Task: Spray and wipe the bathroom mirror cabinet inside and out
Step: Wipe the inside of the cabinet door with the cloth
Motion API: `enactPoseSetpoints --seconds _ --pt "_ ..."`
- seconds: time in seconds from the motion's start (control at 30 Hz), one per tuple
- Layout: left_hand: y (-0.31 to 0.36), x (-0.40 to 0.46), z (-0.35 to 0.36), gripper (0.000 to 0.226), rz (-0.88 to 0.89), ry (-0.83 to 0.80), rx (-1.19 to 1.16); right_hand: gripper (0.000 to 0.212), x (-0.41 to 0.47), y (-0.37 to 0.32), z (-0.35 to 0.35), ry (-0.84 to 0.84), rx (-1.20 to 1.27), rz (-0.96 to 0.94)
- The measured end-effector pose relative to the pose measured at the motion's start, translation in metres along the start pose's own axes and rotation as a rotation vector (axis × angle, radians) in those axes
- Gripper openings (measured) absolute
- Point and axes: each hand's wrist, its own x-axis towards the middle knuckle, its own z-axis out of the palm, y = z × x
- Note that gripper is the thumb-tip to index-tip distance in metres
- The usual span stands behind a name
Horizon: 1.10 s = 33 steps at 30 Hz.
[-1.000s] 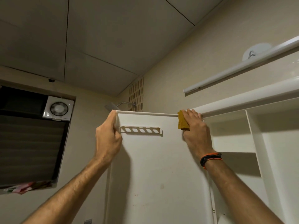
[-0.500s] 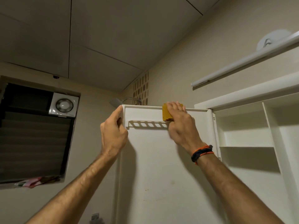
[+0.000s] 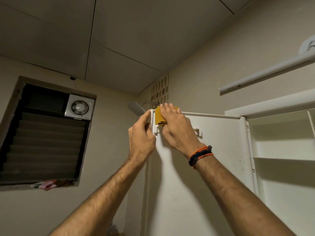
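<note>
Wiping door's inner top edge: right hand (image 3: 177,126) presses yellow cloth (image 3: 159,115) flat-fingered; left hand (image 3: 142,135) grips cabinet door (image 3: 213,167) edge. Next: lower passes.

**Dim, warm-toned bathroom view with soft shadows**

The scene is lit dimly and evenly, with a yellowish cast. No lamp glare is seen. Soft shadows are thrown by the forearms onto the white cabinet door (image 3: 213,176), and the shelves are shaded beneath. The louvred window (image 3: 46,142) is rendered nearly black. Straight lines are bowed toward the edges by the wide lens. Fine detail is slightly softened throughout.
</note>
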Motion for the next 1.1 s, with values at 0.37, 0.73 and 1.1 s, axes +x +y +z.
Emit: enactPoseSetpoints --seconds 0.37,0.73,1.1 --pt "-0.015 -0.003 -0.014 0.046 -0.149 -0.109 -0.222 0.079 0.002 -0.021 -0.001 0.067 0.206 0.030" --pt "-0.041 -0.048 -0.042 0.065 -0.776 -0.386 -0.892 0.073 -0.024 -0.043 0.019 -0.094 -0.222 -0.110" --pt "-0.068 -0.083 -0.055 0.080 -0.867 -0.472 -1.060 0.077 -0.096 -0.062 0.047 -0.177 -0.059 -0.010"
